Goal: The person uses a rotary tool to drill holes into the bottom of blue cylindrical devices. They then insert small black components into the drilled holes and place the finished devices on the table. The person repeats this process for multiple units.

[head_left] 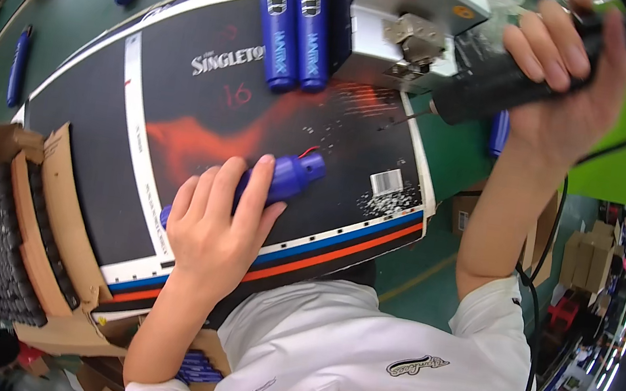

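Our left hand (217,222) is closed w/ fingers wrapped over a blue cylinder (283,179), pinning it flat on the dark printed sheet (96,141) covering the surface, probably so its wired end faces right. Our right hand (570,72) is clenched round a black power tool (496,85), tip aimed left. Two more blue cylinders (295,27) lie side by side at the far edge (three others sit loose farther out). Cardboard tray (11,233) at left.

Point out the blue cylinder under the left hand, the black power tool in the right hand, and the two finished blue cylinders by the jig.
Blue cylinder (290,177), head view, its narrow exposed end.
Black power tool (488,88), head view, mid-barrel.
Two blue cylinders (295,29), head view, where they touch.
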`<move>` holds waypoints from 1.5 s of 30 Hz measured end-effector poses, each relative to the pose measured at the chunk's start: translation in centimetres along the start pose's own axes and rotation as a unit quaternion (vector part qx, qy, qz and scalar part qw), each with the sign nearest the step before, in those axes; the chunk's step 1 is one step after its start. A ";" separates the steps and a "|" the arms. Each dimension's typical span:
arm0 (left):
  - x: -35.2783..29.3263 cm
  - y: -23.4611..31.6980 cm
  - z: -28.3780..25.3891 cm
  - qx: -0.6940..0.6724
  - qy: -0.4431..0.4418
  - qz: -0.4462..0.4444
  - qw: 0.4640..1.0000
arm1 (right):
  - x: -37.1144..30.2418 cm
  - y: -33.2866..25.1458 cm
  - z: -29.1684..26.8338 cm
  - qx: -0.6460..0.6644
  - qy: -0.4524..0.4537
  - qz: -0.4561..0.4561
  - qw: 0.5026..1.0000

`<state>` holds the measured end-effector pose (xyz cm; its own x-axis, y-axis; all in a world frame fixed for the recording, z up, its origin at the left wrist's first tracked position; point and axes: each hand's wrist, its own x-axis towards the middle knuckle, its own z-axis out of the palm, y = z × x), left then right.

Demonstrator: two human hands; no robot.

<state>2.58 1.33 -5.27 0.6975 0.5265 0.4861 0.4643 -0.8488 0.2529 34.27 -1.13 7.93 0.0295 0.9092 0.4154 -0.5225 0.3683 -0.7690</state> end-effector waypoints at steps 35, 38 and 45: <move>-0.7 -0.4 0.5 0.010 0.033 0.026 0.999 | -2.4 7.1 7.6 -0.154 -0.150 -0.005 0.977; -0.5 -0.2 0.2 0.011 0.013 0.009 1.000 | -3.1 4.9 6.6 -0.044 -0.096 -0.045 0.993; 1.0 -0.7 -6.8 -0.387 0.125 -0.100 0.908 | -8.7 7.0 5.7 0.088 0.131 0.106 0.982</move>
<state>-0.76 2.13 0.78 0.4506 0.7279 0.5168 -0.0227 -0.5693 0.8218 25.52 -7.57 1.64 0.1113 0.9889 0.0985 -0.6785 0.1480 -0.7195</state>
